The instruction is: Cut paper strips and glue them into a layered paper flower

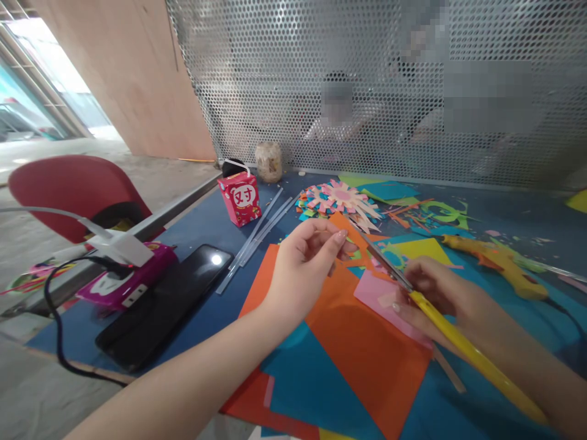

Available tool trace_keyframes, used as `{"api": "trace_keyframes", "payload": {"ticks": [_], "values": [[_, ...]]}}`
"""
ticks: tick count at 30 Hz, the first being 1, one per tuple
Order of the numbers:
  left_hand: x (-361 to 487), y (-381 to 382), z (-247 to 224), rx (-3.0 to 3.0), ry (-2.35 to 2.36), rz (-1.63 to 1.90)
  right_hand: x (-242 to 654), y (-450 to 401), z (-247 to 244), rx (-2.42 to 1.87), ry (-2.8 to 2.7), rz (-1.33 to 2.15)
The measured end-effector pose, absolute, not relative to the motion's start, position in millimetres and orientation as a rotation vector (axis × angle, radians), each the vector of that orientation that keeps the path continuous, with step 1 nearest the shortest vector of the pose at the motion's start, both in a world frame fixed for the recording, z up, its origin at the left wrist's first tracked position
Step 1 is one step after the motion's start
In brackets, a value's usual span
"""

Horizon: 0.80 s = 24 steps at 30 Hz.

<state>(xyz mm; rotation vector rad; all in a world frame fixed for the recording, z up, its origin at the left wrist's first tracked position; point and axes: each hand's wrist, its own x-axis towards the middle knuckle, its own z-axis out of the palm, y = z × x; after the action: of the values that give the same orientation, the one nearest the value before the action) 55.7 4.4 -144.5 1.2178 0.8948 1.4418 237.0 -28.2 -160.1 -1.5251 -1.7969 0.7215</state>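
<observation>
My left hand (pixel 300 269) pinches a small piece of orange paper (pixel 342 223) between thumb and fingers. Wrapped around a pair of scissors (pixel 461 339) with yellow handles is my right hand (pixel 443 299). The metal blades point up and left, touching or just beside the orange piece; I cannot tell whether they are apart. Beneath both hands lie an orange sheet (pixel 362 342), a blue sheet (pixel 312 373) and a pink sheet (pixel 389 305). Beyond the left fingertips sits a heap of fringed paper flowers (pixel 342 194) in pink, orange and blue.
A yellow glue gun (pixel 509 269) lies at right, its cord trailing off. Clear glue sticks (pixel 257 238), a red drink carton (pixel 241 198) and a crusted jar (pixel 268 162) stand or lie farther left. Nearer are a phone (pixel 160 305) and purple power strip (pixel 128 281). Perforated metal (pixel 275 79) closes the back.
</observation>
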Motion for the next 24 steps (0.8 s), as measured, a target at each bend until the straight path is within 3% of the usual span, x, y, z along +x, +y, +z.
{"api": "trace_keyframes", "payload": {"ticks": [24], "values": [[54.1,5.7,-145.3,1.261,0.912,1.447,242.6,-25.8,-162.0,-1.520,-1.809,0.845]]}}
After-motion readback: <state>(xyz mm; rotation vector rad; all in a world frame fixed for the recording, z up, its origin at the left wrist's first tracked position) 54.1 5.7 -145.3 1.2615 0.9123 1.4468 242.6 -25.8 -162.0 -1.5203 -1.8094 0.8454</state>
